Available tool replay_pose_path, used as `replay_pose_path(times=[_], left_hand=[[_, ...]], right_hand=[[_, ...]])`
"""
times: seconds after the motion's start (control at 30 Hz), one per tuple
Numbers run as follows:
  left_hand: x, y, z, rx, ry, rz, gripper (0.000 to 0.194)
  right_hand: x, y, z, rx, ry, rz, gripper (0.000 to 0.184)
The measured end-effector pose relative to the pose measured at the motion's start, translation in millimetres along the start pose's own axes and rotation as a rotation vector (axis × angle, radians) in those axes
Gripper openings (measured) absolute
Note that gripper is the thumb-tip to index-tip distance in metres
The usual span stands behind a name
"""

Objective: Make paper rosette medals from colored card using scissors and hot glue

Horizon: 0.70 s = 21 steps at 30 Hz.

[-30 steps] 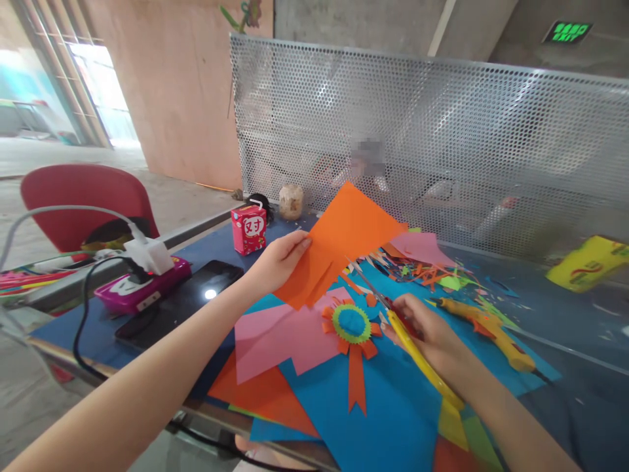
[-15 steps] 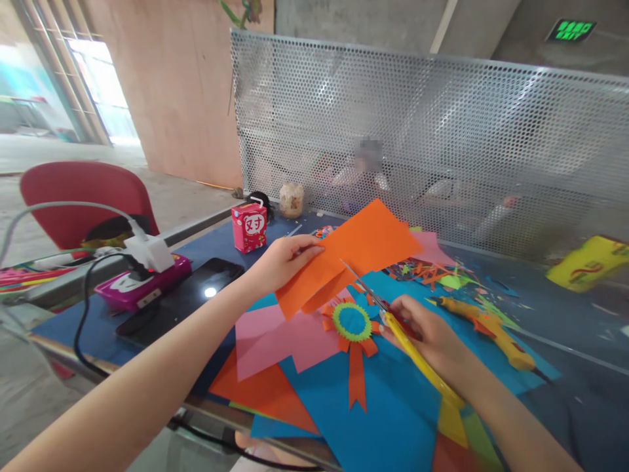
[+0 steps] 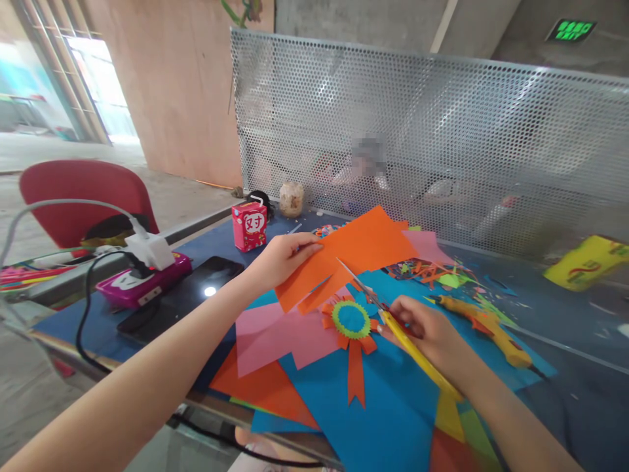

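My left hand (image 3: 282, 259) pinches the left edge of an orange paper sheet (image 3: 358, 249) and holds it above the table. My right hand (image 3: 427, 331) grips yellow-handled scissors (image 3: 388, 314), whose blades point up and left into the sheet's lower edge. Below them lies a paper rosette (image 3: 351, 321) with a blue centre, green ring and orange ribbon tails, resting on a blue sheet (image 3: 393, 406). Pink paper (image 3: 275, 334) and more orange paper (image 3: 255, 387) lie under it.
A yellow glue gun (image 3: 486, 324) lies right of my right hand among paper scraps (image 3: 432, 272). A red drink carton (image 3: 249, 226), a jar (image 3: 291, 198), a phone (image 3: 177, 301) and a pink box with charger (image 3: 145, 275) sit left. A perforated metal screen (image 3: 442, 144) backs the table; a person sits behind it.
The orange sheet has tilted down from steep to nearly flat. The scissor blades have closed in on its lower edge.
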<state>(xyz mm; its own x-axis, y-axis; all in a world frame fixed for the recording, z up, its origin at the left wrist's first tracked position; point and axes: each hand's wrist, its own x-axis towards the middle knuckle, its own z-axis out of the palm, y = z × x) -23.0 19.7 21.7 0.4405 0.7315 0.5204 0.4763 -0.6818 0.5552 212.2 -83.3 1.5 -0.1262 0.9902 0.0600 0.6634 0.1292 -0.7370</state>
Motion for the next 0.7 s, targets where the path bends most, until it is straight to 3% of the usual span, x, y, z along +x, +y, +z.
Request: replay_pose_path(times=[0.43, 0.6, 0.7], left_hand=[[0.1, -1.8, 0.7, -0.002, 0.064, -0.025, 0.03], [3.8, -12.4, -1.3, 0.139, 0.243, -0.236, 0.029], [4.7, -22.0, -1.3, 0.321, 0.181, -0.341, 0.027]], right_hand=[[3.5, 13.2, 3.0, -0.027, -0.021, -0.025, 0.022], [3.4, 11.5, 3.1, -0.009, -0.004, 0.022, 0.024], [3.9, 8.1, 2.1, 0.036, 0.046, 0.103, 0.026]])
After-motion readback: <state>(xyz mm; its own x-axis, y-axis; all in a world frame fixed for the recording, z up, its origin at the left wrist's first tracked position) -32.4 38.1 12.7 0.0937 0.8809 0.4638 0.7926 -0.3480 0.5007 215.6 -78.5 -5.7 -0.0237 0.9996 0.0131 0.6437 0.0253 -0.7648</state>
